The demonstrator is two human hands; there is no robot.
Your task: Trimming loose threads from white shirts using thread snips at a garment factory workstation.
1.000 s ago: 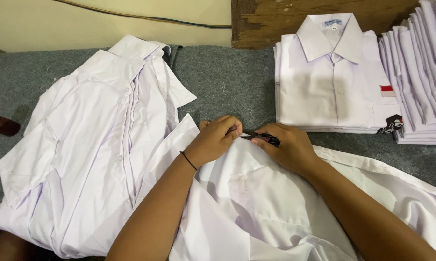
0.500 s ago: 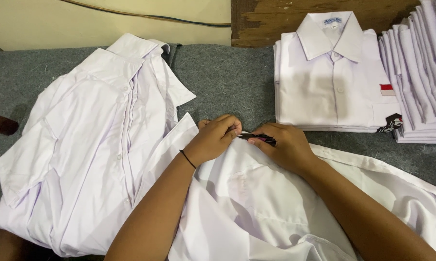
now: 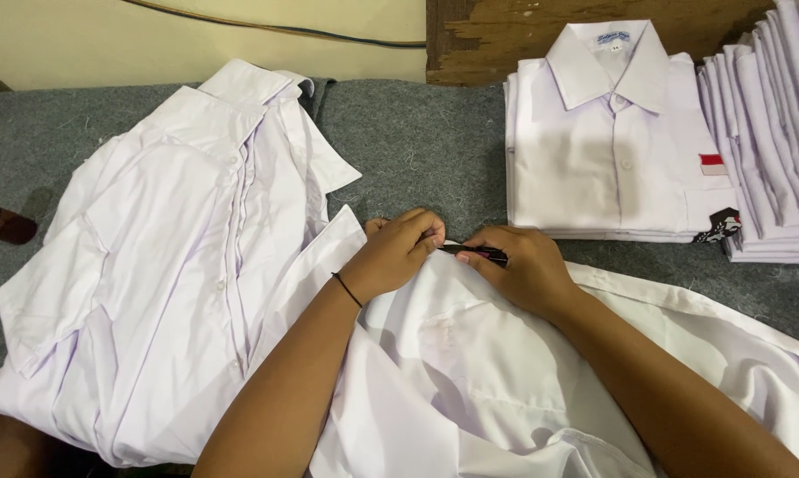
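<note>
So both hands are bunched up right at the top edge of a loose white cotton shirt (image 3: pixel 470 372) that's spread out across the near part of the grey felt-covered counter (image 3: pixel 417 142). The left hand (image 3: pixel 395 252) has its fingers curled in tight, pinching a bit of the fabric, and there's a thin black band round that wrist. The right hand (image 3: pixel 523 270) sits just beside it, almost touching, with its fingers closed around a slim black pen-like tool (image 3: pixel 474 253) lying flat, tip pointing toward the left hand. Can't tell exactly what the tool is, it's mostly hidden.

Off to the left there's a rumpled heap of unfolded white button shirts (image 3: pixel 169 257), partly under the one being handled. Far right at the back, a neat stack of folded white collared shirts (image 3: pixel 616 142) with a small red-and-white patch on the pocket, and next to that another pile of folded white shirts (image 3: pixel 780 133) fanned along the edge.
</note>
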